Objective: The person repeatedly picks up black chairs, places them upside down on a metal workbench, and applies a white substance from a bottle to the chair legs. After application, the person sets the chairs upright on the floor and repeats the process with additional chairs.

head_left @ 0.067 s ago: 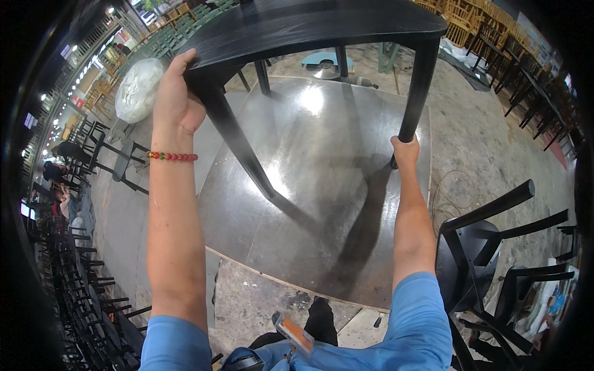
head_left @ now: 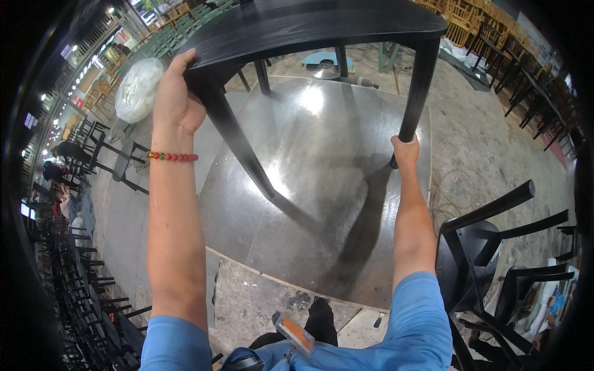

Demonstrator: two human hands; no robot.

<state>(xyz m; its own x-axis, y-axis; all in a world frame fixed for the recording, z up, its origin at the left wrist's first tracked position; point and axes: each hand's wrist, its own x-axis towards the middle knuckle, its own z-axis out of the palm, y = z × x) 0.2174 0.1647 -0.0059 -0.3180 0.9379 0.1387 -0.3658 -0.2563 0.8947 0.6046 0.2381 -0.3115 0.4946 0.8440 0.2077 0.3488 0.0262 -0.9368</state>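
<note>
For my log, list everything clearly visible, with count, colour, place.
Chair: 1, black, top centre
Board: 1, grey, below chair
Floor: 1, grey, around board
Saw: 1, teal, board's far edge
Bag: 1, white, upper left
Green furniture: several, green, upper left
Other chairs: many, black or tan, both sides
Badge: 1, orange, at waist
Bracelet: 1, mostly red, left wrist
Left hand: 1, bare, chair's corner
Right hand: 1, bare, chair leg's end

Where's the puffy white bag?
In the head view, the white bag is at upper left, just left of the left hand touching the black chair.
</note>
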